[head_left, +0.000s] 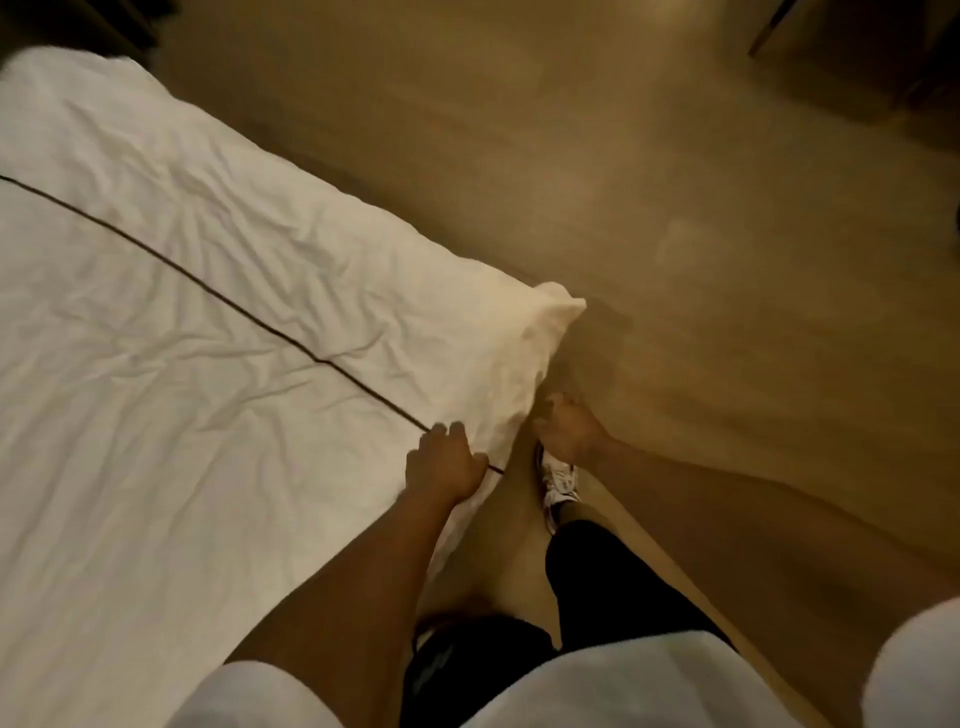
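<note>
Head view — left grip (442, 464), right grip (567, 427) tight on duvet (208, 322) edge — shoe (561, 480) beneath, floor (675, 208) beyond.

The cover (208, 338) runs off the left and bottom edges, so its full spread goes unseen. The stripe (208, 280) on the cover is cut at the left edge and vanishes under the left grip (444, 462), which clutches the cover with its fingertips tucked out of sight. At the cover's hanging side the right grip (569, 431) is smeared; whether it holds cloth cannot be told. It hides the toe of a shoe (561, 480) beside the cover. Far from the cover, dark furniture (857, 52) is cut by the top edge.
</note>
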